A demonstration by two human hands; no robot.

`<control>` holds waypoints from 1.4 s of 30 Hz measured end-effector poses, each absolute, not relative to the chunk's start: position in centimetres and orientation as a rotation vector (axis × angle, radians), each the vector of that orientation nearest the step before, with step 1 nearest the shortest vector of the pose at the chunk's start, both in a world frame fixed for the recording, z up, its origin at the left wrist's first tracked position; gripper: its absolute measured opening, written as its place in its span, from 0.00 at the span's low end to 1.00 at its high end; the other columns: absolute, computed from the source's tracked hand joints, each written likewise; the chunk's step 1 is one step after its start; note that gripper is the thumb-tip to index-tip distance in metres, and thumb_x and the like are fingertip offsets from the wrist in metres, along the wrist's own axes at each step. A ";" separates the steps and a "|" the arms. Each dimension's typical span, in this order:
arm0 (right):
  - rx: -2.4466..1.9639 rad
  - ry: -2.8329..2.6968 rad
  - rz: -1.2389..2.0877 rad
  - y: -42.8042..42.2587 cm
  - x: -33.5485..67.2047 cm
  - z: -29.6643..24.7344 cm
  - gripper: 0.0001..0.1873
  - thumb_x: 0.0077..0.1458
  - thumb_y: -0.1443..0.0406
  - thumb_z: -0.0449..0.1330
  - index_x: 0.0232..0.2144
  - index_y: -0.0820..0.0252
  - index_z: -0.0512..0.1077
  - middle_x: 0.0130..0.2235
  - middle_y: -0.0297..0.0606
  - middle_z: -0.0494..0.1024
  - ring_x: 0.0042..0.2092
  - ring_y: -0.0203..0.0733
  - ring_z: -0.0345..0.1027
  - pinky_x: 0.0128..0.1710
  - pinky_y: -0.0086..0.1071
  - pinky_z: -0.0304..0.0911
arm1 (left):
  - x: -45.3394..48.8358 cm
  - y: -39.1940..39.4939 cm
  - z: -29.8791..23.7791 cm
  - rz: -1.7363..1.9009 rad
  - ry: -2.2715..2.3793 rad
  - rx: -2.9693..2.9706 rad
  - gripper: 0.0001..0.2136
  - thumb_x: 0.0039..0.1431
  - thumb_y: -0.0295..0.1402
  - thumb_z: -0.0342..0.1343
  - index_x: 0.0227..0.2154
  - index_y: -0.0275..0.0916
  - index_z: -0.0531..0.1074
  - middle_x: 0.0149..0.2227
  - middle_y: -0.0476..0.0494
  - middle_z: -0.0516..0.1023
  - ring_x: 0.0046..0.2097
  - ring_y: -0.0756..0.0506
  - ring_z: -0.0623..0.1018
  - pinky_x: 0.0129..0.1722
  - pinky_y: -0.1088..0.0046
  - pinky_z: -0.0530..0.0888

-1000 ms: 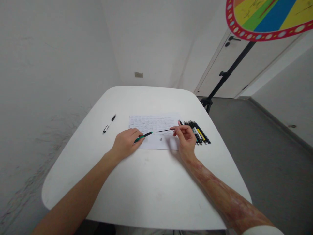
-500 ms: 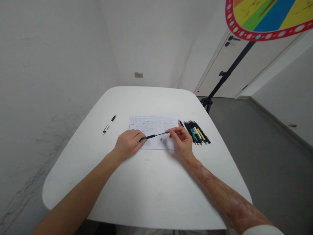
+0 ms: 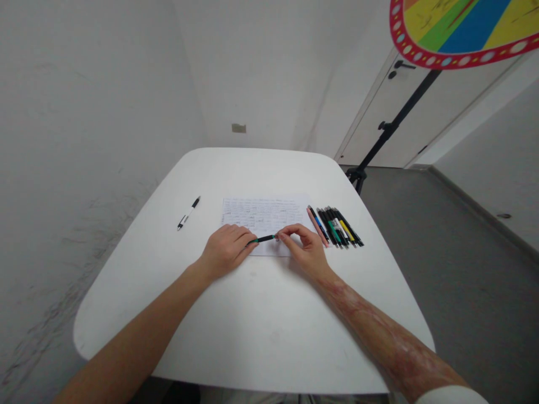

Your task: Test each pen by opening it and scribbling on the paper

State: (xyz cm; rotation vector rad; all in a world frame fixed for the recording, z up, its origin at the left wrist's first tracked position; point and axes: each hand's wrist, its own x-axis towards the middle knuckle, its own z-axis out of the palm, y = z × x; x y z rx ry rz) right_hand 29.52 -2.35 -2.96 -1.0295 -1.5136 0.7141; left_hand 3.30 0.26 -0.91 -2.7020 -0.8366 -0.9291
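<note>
Your left hand (image 3: 225,251) closes around the light, stiff green pen (image 3: 263,239) at one end; your right fingers (image 3: 290,231) pinch its tip, just over the handwritten sheet (image 3: 261,216).

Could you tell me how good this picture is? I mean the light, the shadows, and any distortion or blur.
In the head view, the light is soft and even, without strong glare; the wide lens bows the edges of the white table; a faint shadow falls beside the right hand; the handwriting on the paper sheet is too blurred to read.
</note>
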 end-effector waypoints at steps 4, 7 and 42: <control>-1.034 -1.522 0.599 -2.5 29.4 -3.0 0.06 0.69 0.59 0.68 0.39 0.52 0.83 0.39 0.39 0.87 0.42 0.48 0.81 0.47 0.44 0.75 | 3.7 0.1 -0.9 -0.980 -0.827 -2.701 0.10 0.80 0.36 0.55 0.45 0.39 0.78 0.40 0.43 0.86 0.41 0.44 0.82 0.42 0.63 0.74; -1.019 -1.551 0.532 -2.5 29.4 -3.0 0.06 0.69 0.60 0.67 0.39 0.53 0.82 0.38 0.39 0.86 0.41 0.47 0.80 0.45 0.43 0.74 | 4.0 0.0 -1.0 -1.011 -0.812 -2.710 0.10 0.80 0.37 0.55 0.44 0.39 0.78 0.39 0.44 0.86 0.40 0.44 0.82 0.42 0.63 0.74; -1.253 -2.038 0.276 -1.8 30.6 -2.9 0.04 0.68 0.67 0.64 0.38 0.56 0.79 0.35 0.38 0.82 0.38 0.48 0.74 0.45 0.45 0.65 | 3.0 1.1 -2.3 -1.069 -0.993 -2.663 0.07 0.78 0.37 0.59 0.45 0.41 0.79 0.42 0.43 0.85 0.43 0.43 0.82 0.44 0.63 0.75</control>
